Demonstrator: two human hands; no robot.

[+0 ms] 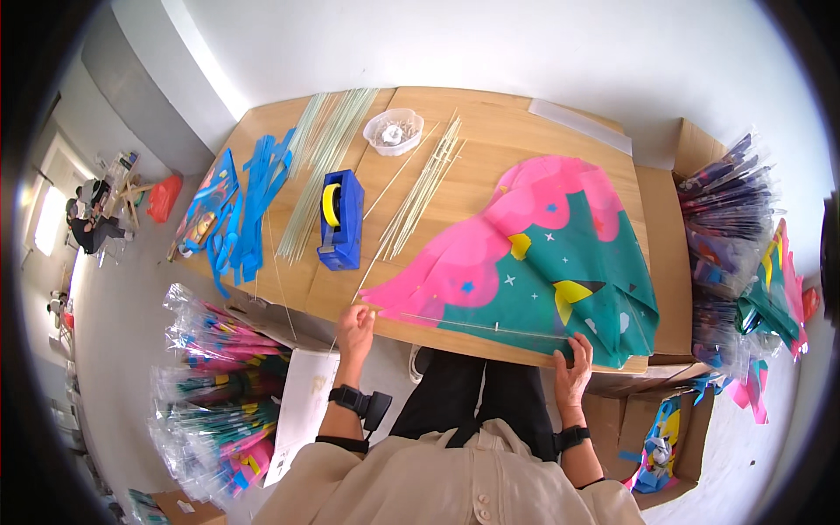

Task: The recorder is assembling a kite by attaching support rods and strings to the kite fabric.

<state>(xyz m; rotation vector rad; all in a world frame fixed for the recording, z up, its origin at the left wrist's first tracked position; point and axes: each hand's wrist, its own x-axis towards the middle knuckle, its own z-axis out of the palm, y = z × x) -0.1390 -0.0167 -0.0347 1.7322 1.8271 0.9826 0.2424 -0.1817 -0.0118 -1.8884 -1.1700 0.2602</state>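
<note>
A pink and teal printed kite [525, 271] of thin fabric is spread in loose folds over the right half of the table, its pink tip pointing left. Along its near edge runs a thin pale rod [455, 323]. By the pink tip, my left hand [354, 331] is closed in a pinch around a thin stick that slants past the table edge. My right hand [572, 367] is at the kite's near edge, thumb and fingers closing on the fabric beside the rod's right end.
On the wooden table [490, 140] are a blue tape dispenser [348, 227], a clear bowl of small parts [394, 131], bundled thin sticks [424, 188], pale rods [319, 166] and blue strips [254, 210]. Bagged kites [219, 385] stand left; cardboard boxes [665, 262] flank the right side.
</note>
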